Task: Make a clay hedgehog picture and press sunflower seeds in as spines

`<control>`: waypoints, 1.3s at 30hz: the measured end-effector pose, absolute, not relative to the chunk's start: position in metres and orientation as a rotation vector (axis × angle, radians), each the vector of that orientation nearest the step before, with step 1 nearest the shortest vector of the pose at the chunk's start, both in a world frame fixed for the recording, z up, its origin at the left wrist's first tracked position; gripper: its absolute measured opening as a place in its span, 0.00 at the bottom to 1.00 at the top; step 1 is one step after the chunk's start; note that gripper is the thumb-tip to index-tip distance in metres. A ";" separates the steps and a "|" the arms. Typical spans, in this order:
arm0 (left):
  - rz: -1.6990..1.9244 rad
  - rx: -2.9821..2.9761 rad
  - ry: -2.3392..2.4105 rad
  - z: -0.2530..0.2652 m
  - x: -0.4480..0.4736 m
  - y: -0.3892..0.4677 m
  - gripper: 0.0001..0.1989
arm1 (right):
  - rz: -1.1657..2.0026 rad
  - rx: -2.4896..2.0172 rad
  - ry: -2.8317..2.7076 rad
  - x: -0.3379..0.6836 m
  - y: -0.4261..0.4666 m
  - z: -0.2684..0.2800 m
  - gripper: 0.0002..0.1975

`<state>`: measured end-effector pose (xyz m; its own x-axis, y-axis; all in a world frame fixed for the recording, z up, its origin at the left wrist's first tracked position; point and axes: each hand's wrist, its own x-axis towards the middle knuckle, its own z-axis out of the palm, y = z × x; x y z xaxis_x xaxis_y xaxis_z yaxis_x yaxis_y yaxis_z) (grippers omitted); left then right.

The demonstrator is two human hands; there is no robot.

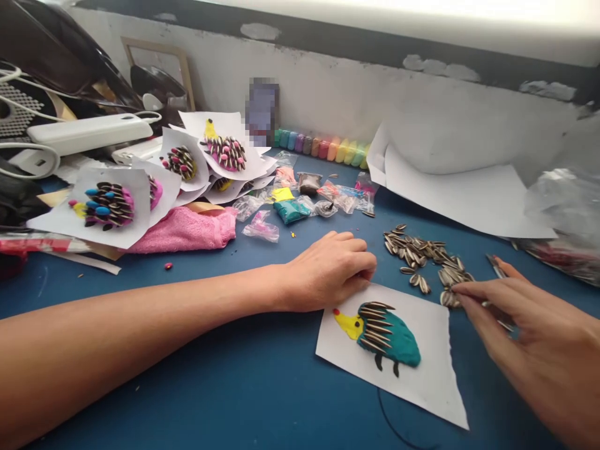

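Note:
My left hand (330,269) is curled into a loose fist at the top edge of a white paper sheet (434,394); the inside of the fist is hidden. On the sheet lies a clay hedgehog (400,340) with a teal body, yellow face, red nose and black legs. Rows of striped sunflower seeds stick up from the front of its back. Over a loose pile of sunflower seeds (415,250), my right hand (520,312) pinches a seed (450,298) between thumb and forefinger. A thin metal tool (495,267), its kind unclear, shows among that hand's other fingers.
Finished hedgehogs on paper (112,206) are stacked at the left beside a pink cloth (187,228). Small clay packets (293,211) lie mid-table, with a row of coloured clay (323,149) against the wall. Blank paper (459,187) and a plastic bag (567,206) sit at the right.

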<state>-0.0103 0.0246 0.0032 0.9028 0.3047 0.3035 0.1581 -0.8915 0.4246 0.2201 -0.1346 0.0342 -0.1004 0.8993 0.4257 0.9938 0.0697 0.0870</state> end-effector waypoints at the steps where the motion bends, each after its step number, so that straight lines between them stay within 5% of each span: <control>1: 0.513 2.669 0.338 0.004 -0.010 0.024 0.05 | -0.607 -1.938 -2.117 0.218 -0.133 0.036 0.09; 5: 0.518 2.638 0.328 0.005 -0.011 0.024 0.05 | -0.587 -1.926 -2.076 0.208 -0.125 0.037 0.16; 27: 0.464 2.623 0.349 0.008 -0.011 0.022 0.04 | -0.515 -1.940 -2.008 0.206 -0.113 0.036 0.15; 39: 0.477 2.610 0.338 0.009 -0.011 0.023 0.05 | -0.202 -1.922 -2.094 0.198 -0.123 0.036 0.16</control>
<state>-0.0106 0.0228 0.0095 0.9096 0.3139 0.2722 0.1535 -0.8627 0.4819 0.1977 -0.1227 0.0365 -0.0671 0.9499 0.3052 0.9907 0.0997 -0.0924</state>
